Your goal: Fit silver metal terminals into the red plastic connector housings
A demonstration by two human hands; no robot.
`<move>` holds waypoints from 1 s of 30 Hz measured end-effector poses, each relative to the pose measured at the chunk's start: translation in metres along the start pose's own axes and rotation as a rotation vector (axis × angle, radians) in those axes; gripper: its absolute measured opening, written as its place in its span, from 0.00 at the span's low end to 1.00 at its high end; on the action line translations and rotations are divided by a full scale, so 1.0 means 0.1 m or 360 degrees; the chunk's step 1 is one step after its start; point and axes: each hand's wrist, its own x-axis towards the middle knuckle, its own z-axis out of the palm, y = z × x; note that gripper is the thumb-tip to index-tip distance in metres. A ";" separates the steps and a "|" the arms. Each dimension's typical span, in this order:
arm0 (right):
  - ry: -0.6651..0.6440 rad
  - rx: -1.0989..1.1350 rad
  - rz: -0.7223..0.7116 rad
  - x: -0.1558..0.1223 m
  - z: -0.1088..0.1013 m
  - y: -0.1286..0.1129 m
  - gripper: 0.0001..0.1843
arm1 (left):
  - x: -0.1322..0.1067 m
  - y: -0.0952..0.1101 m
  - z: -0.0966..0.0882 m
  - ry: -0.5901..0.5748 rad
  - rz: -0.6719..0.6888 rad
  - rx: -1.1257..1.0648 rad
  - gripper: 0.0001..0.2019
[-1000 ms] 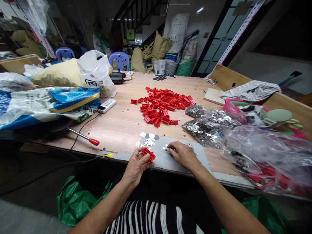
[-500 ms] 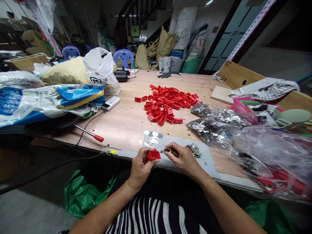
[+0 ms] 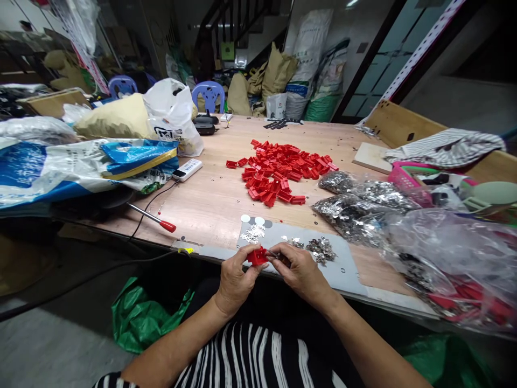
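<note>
My left hand [image 3: 236, 275] grips a small red plastic part [image 3: 257, 256] at the near table edge. My right hand [image 3: 301, 269] pinches a small pointed hand tool [image 3: 277, 255], its thin tip at the red part. Fingers hide most of the tool and part of the red piece. Just beyond my hands, a grey board [image 3: 283, 236] holds a heap of small silver metal pieces [image 3: 321, 250] and a smaller silvery scatter [image 3: 253, 234].
A large pile of red plastic parts [image 3: 278, 172] lies on the wooden table [image 3: 210, 205]. Bags of silver pieces [image 3: 351, 207] and a clear plastic bag [image 3: 448, 253] lie right. A red-handled screwdriver [image 3: 155, 218] and a white remote [image 3: 188, 170] lie left.
My hands have come closer together, and the tool tip now meets the red part. The camera view has shifted slightly, moving the table contents rightward in the picture.
</note>
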 end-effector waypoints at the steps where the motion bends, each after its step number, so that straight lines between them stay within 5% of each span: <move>1: -0.0008 0.0016 0.0000 -0.01 0.02 0.00 0.05 | 0.00 0.01 0.00 -0.0009 0.0008 -0.0012 0.17; 14: -0.0118 0.0651 0.0284 -0.07 0.04 0.11 0.13 | -0.06 0.01 0.02 0.0069 0.0042 -0.0076 0.17; 19: -0.0007 0.0726 0.0449 -0.08 0.04 0.20 0.11 | -0.05 0.04 0.02 0.0058 0.0071 -0.0106 0.17; 30: -0.0339 0.1233 0.0547 -0.07 0.17 0.24 0.17 | -0.09 0.05 0.00 -0.0070 0.0283 -0.0090 0.18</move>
